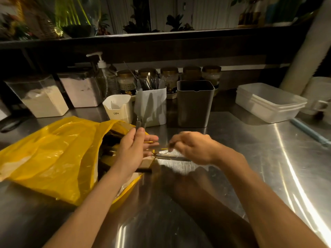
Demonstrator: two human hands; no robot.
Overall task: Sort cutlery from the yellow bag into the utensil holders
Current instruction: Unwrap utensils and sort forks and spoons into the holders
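Note:
The yellow bag [53, 154] lies on the steel counter at the left, its mouth open toward the middle with dark packets inside. My left hand [133, 151] sits at the bag's mouth and grips a bundle of grey cutlery [140, 122] that points up. My right hand [191, 147], blurred, hovers just right of it and pinches a thin dark piece [171, 144]. Below the hands a few utensils [172, 157] lie flat on the counter. Behind stand three holders: a small white one [119, 108], a translucent white one [152, 106] with cutlery in it, and a grey one [195, 104].
Flour containers [44, 99], a pump bottle [103, 72] and a row of jars [211, 76] line the back. Stacked white tubs [270, 102] sit at the right. A blue stick [309, 131] lies near the right edge.

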